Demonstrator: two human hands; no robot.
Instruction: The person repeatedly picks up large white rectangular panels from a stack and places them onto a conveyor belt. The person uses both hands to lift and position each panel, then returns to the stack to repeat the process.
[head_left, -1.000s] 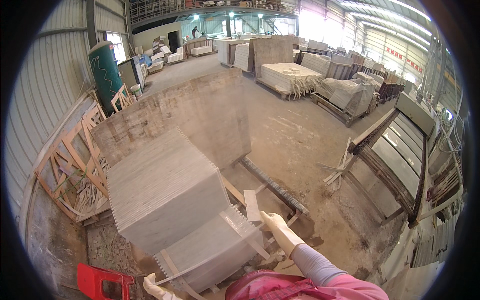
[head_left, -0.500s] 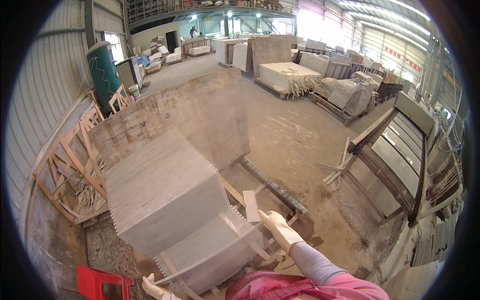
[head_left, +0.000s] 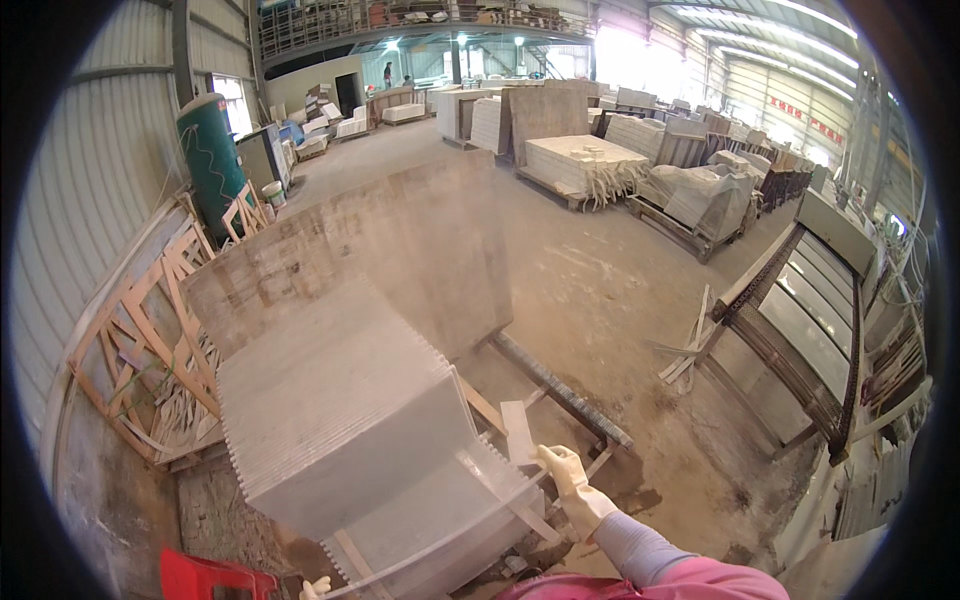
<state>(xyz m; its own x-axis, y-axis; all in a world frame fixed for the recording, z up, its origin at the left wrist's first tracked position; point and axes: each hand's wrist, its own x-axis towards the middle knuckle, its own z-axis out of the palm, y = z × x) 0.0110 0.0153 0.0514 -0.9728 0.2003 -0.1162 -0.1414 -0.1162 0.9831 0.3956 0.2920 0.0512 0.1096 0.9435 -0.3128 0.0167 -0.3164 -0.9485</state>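
Note:
A low stack of pale stone slabs [head_left: 430,520] lies in front of me, with thin strips [head_left: 535,522] across it. Behind it a taller slab stack [head_left: 350,420] shows notched side edges. My right hand [head_left: 575,490], in a cream glove, is at the low stack's right end. Its fingers are curled beside a small upright pale piece [head_left: 517,432]; what they grip is hidden. Only the gloved fingers of my left hand [head_left: 315,588] show at the lower edge, near the stack's left end, and their hold cannot be made out.
A large brown board [head_left: 400,230] stands behind the stacks. A red plastic stool [head_left: 200,575] is at lower left, wooden frames [head_left: 150,340] lean by the wall, and a roller conveyor [head_left: 800,300] stands at right. A metal rail [head_left: 565,390] lies low beside the stack. Wrapped pallets [head_left: 700,205] stand farther back.
The view has shifted, so the stacks and my right hand sit lower and farther right. My left hand has dropped mostly out of view. My right hand stays by the stack's right end.

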